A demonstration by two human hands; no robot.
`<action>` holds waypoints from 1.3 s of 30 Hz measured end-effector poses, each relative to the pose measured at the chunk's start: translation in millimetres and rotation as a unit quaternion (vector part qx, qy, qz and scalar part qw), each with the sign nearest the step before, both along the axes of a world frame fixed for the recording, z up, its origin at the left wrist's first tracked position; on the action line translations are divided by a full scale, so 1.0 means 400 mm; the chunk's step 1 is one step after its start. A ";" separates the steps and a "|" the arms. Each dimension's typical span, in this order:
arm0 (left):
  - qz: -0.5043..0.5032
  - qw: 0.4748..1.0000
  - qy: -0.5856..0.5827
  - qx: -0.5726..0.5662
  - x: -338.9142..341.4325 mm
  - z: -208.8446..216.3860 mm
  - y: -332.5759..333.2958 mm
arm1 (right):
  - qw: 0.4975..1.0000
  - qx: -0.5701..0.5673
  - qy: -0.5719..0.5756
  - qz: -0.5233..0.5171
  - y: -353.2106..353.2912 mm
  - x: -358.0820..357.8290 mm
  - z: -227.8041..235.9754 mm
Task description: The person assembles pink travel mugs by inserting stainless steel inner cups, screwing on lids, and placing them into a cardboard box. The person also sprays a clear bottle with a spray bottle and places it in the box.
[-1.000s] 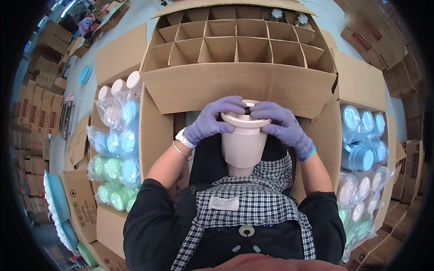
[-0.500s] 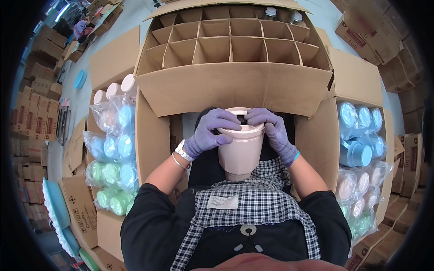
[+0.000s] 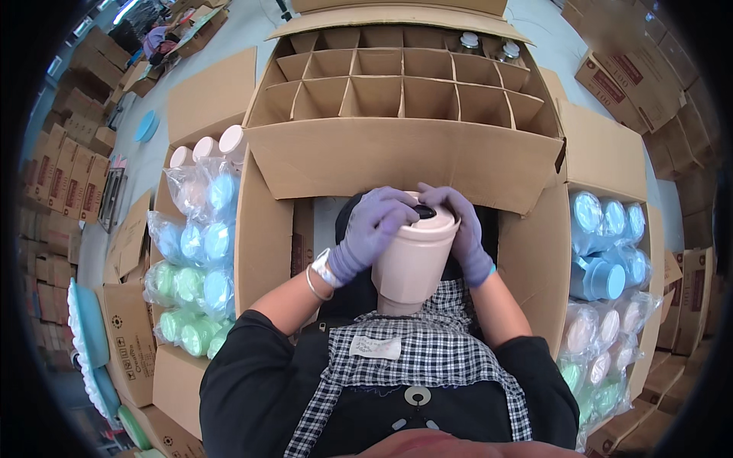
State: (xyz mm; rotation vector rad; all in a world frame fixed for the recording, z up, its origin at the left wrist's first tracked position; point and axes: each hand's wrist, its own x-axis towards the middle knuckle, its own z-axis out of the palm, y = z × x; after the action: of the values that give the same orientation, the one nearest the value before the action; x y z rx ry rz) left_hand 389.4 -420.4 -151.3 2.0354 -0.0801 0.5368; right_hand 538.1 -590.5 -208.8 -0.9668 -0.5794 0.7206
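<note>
A pale pink tumbler (image 3: 412, 263) stands against my checked apron, its narrower base toward me. Its pink lid (image 3: 437, 223) has a dark piece (image 3: 425, 212) in the middle. Wearing a purple glove, my left hand (image 3: 372, 233) grips the lid's left side, fingers bent over the top. My right hand (image 3: 466, 233), gloved alike, curls round the upper right side of the tumbler. Its thumb and fingertips are partly hidden behind the rim.
Ahead stands a carton (image 3: 405, 156) with cardboard dividers (image 3: 374, 95); two silver-capped containers (image 3: 469, 42) sit at its far right. Open cartons hold bagged blue, green and pink cups at left (image 3: 202, 240) and right (image 3: 611, 244). Stacked boxes (image 3: 65, 175) line the left side.
The tumbler's top has tilted slightly to the right. My left fingers have drawn up onto the lid, and my right hand has wrapped further round its side. The whole view has shifted slightly.
</note>
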 end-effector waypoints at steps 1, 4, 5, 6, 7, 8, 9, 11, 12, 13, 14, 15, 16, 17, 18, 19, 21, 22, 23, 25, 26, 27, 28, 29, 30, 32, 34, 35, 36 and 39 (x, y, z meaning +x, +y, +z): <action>-0.040 0.997 0.004 -0.071 0.019 -0.068 0.044 | 0.992 0.005 -0.113 -0.050 -0.015 -0.001 -0.010; -0.159 0.956 0.041 -0.244 0.050 -0.168 0.137 | 0.841 -0.198 -0.460 -0.206 -0.014 -0.153 0.189; -0.157 0.955 0.071 -0.240 0.067 -0.154 0.156 | 0.854 -0.185 -0.450 -0.186 -0.016 -0.137 0.189; -0.152 0.954 0.102 -0.239 0.073 -0.134 0.163 | 0.867 -0.174 -0.438 -0.162 -0.024 -0.109 0.180; -0.146 0.951 0.133 -0.238 0.075 -0.114 0.165 | 0.880 -0.162 -0.425 -0.138 -0.035 -0.077 0.170; -0.087 0.951 0.194 -0.226 0.077 -0.051 0.149 | 0.932 -0.135 -0.320 -0.108 -0.051 -0.036 0.158; -0.098 0.955 0.149 -0.237 0.080 -0.041 0.144 | 0.944 -0.130 -0.279 -0.121 -0.056 -0.020 0.155; -0.117 0.957 0.061 -0.259 0.090 -0.040 0.128 | 0.935 -0.123 -0.299 -0.147 -0.052 -0.018 0.155; -0.112 0.969 0.061 -0.214 0.110 -0.060 0.126 | 0.921 -0.161 -0.320 -0.153 -0.044 -0.037 0.153; -0.117 0.955 0.044 -0.269 0.123 -0.099 0.112 | 0.906 -0.198 -0.340 -0.157 -0.032 -0.065 0.152; -0.124 0.938 0.028 -0.321 0.137 -0.147 0.098 | 0.879 -0.211 -0.379 -0.197 -0.019 -0.085 0.147; -0.132 0.919 0.010 -0.372 0.146 -0.169 0.089 | 0.896 -0.202 -0.347 -0.190 -0.024 -0.082 0.135; -0.110 0.936 0.008 -0.334 0.141 -0.190 0.089 | 0.911 -0.194 -0.315 -0.182 -0.028 -0.077 0.113; -0.118 0.935 -0.002 -0.334 0.129 -0.194 0.078 | 0.925 -0.187 -0.280 -0.176 -0.034 -0.072 0.088; -0.106 0.935 -0.002 -0.339 0.108 -0.184 0.068 | 0.932 -0.173 -0.267 -0.174 -0.036 -0.075 0.069; -0.093 0.934 -0.001 -0.344 0.086 -0.172 0.059 | 0.951 -0.152 -0.218 -0.157 -0.039 -0.075 0.058; -0.035 0.961 0.035 -0.272 0.046 -0.121 0.039 | 0.979 -0.107 -0.125 -0.120 -0.040 -0.061 0.047; -0.006 0.970 0.053 -0.235 0.028 -0.100 0.026 | 0.985 -0.091 -0.096 -0.107 -0.039 -0.060 0.033; 0.008 0.979 0.051 -0.198 0.012 -0.084 0.016 | 0.991 -0.065 -0.090 -0.074 -0.035 -0.051 0.017; 0.037 0.991 0.045 -0.121 -0.012 -0.057 0.001 | 0.997 -0.009 -0.079 -0.008 -0.023 -0.018 -0.020; 0.054 0.995 0.067 -0.058 -0.025 -0.030 -0.007 | 0.999 0.019 -0.047 0.020 -0.007 -0.013 -0.035; 0.086 0.996 0.028 0.007 -0.020 -0.016 -0.027 | 0.999 0.027 0.036 0.026 0.012 -0.014 -0.055; 0.084 0.995 0.012 0.049 -0.034 0.000 -0.056 | 0.991 0.066 0.081 0.081 0.025 -0.004 -0.078; 0.105 0.988 0.029 0.108 -0.035 0.038 -0.083 | 0.977 0.104 0.123 0.139 0.038 0.010 -0.092; 0.114 0.988 0.046 0.090 -0.031 0.052 -0.116 | 0.973 0.104 0.122 0.164 0.052 0.016 -0.092; 0.100 0.984 0.024 0.144 -0.027 0.074 -0.144 | 0.947 0.138 0.189 0.220 0.065 0.031 -0.101; 0.094 0.990 0.002 0.109 -0.005 0.102 -0.126 | 0.956 0.081 0.184 0.213 0.057 0.038 -0.055; 0.087 0.996 0.003 0.013 0.018 0.094 -0.096 | 0.977 -0.048 0.138 0.156 0.023 0.049 -0.002; 0.078 0.994 0.003 -0.080 0.043 0.070 -0.056 | 0.977 0.011 0.133 0.169 0.020 0.066 -0.029; -0.049 0.982 -0.037 -0.176 0.108 -0.039 0.080 | 0.978 0.057 0.061 0.191 0.042 0.104 -0.052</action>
State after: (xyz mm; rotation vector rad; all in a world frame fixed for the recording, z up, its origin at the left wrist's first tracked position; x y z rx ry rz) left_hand 432.7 -388.5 -166.9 1.6574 -0.1211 0.5244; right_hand 579.9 -573.6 -229.7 -0.7052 -0.6991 1.0692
